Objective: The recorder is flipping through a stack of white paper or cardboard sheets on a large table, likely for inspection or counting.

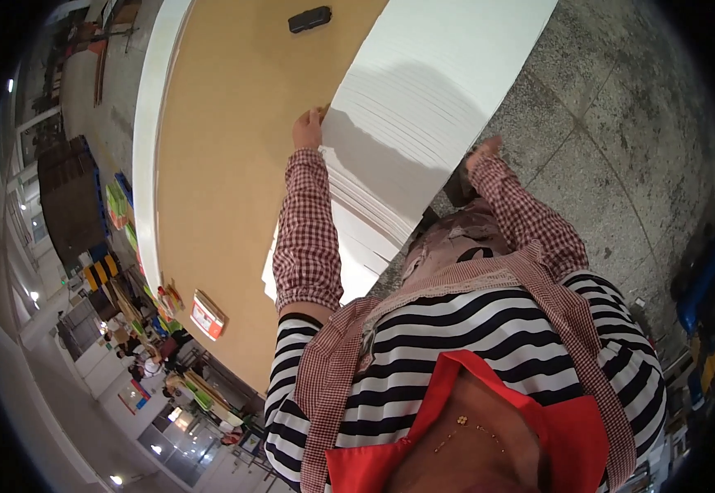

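Fanned white sheets, like thin board, lie overlapped in a long row, partly on a brown table and reaching past its right side. At their left edge is my left hand, fingers closed against the sheet edge. My right hand is curled at the opposite edge, over the floor side; its fingertips are partly hidden. Both forearms wear checked sleeves. A shadow falls across the sheets between the hands. Nearer me, below my left hand, the sheets separate into uneven layers.
The brown tabletop has a white rim on its left. A small black object lies at its far end, and a red-and-white box near its left edge. Grey stone floor spreads to the right. People and stacked boards stand far left.
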`<state>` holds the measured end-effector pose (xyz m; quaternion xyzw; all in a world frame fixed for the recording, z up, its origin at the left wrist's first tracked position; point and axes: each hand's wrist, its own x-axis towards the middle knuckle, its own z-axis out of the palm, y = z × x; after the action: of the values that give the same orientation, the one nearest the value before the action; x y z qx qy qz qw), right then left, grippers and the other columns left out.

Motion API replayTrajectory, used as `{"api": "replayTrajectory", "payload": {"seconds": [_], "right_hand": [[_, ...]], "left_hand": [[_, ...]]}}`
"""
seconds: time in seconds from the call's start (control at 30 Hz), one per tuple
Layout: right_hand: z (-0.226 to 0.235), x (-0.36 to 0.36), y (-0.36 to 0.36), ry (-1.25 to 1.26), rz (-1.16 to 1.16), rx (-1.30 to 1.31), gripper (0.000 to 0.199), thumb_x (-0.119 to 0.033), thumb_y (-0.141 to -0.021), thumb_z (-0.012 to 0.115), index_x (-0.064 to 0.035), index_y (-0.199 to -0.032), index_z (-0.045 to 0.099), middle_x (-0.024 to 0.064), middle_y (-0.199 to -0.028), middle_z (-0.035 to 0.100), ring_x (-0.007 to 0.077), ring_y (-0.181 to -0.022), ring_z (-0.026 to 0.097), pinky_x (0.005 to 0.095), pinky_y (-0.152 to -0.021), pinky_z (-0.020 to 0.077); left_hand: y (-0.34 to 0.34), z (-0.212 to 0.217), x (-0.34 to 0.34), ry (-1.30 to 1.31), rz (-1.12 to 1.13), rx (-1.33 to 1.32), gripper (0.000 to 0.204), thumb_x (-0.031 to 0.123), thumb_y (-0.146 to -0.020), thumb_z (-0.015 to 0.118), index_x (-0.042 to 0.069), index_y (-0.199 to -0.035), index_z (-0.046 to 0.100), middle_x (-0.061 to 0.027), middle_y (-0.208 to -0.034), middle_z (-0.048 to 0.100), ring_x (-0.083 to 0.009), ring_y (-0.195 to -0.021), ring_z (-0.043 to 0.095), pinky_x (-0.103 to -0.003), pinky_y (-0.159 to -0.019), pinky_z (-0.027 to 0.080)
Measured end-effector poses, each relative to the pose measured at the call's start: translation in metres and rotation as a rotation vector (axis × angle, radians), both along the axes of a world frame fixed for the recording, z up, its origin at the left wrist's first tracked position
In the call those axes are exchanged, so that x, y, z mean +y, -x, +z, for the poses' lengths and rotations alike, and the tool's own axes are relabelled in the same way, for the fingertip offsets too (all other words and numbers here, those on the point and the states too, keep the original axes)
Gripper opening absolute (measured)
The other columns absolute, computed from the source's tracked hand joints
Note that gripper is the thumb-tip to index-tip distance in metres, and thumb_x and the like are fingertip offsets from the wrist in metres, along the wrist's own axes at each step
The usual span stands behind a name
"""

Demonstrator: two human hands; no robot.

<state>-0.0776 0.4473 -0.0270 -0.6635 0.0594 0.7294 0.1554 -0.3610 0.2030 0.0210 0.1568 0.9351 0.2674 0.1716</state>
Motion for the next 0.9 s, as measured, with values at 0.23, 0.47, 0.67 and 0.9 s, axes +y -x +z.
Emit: {"api": "replayTrajectory", "payload": {"seconds": [0.23,0.47,0.67,0.9], "right_hand": [[-0.008,0.007,-0.011,-0.020,0.328,0.030,0.081,-0.067,-0.096,0.018,-0.0087,-0.151,0.025,0.0142,-0.156,0.027,0.0297,-0.141,0.030,0.0579,-0.114,0.0171],[-0.028,0.079,-0.121,-0.392,0.677,-0.140,0.063,-0.042,-0.097,0.050,-0.0107,-0.148,0.030,0.0159,-0.147,0.039,0.0295,-0.131,0.042,0.0479,-0.104,0.0356],[0.017,0.048,-0.128,-0.954,1.043,-0.113,0.038,-0.024,-0.097,0.057,-0.0051,-0.129,0.054,0.0102,-0.127,0.056,0.0217,-0.113,0.056,0.0354,-0.093,0.0458],[0.086,-0.089,-0.094,-1.603,1.170,0.265,0.017,-0.007,-0.092,0.061,-0.0022,-0.108,0.065,0.0059,-0.098,0.062,0.0138,-0.088,0.060,0.0261,-0.076,0.0487]], "left_hand": [[-0.009,0.030,0.000,-0.013,0.116,-0.015,0.042,0.037,-0.094,0.055,0.004,-0.119,0.062,-0.0235,-0.115,0.063,-0.0360,-0.109,0.060,-0.041,-0.093,0.046],[-0.118,0.090,-0.111,-0.302,0.379,0.558,0.055,0.023,-0.096,0.059,-0.002,-0.141,0.041,-0.0242,-0.144,0.040,-0.0371,-0.135,0.036,-0.044,-0.111,0.029],[-0.323,0.096,-0.218,0.168,0.400,0.360,0.079,0.033,-0.088,0.069,0.004,-0.149,0.029,-0.0253,-0.155,0.018,-0.0430,-0.142,0.020,-0.053,-0.112,0.023],[-0.416,0.077,-0.303,0.366,0.303,0.277,0.098,0.063,-0.084,0.060,0.008,-0.153,0.018,-0.0232,-0.158,0.010,-0.0422,-0.145,0.013,-0.057,-0.114,0.016]]}}
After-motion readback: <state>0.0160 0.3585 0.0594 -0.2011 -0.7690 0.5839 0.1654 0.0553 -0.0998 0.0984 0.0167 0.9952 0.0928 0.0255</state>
